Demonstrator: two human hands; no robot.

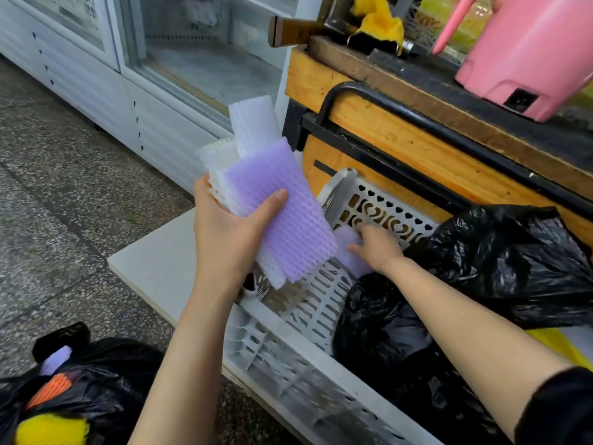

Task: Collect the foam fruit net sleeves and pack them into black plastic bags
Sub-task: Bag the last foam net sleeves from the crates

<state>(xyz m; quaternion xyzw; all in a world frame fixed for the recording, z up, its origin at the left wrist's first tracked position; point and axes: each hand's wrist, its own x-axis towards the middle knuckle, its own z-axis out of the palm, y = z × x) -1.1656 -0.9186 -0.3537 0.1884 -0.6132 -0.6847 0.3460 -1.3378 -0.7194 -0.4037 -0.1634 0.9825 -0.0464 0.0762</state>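
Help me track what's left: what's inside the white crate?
A purple sleeve under the right hand and crumpled black bags; anything beneath the bags is hidden.

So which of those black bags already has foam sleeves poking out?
The black bag on the floor, lower left: purple, orange and yellow sleeves stick out of it. The black bags in the white crate show only crumpled plastic.

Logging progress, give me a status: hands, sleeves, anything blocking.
Left hand grips purple-and-white sleeve stack. Right hand touches a purple sleeve in the white crate. Black bag crowds crate beside it.
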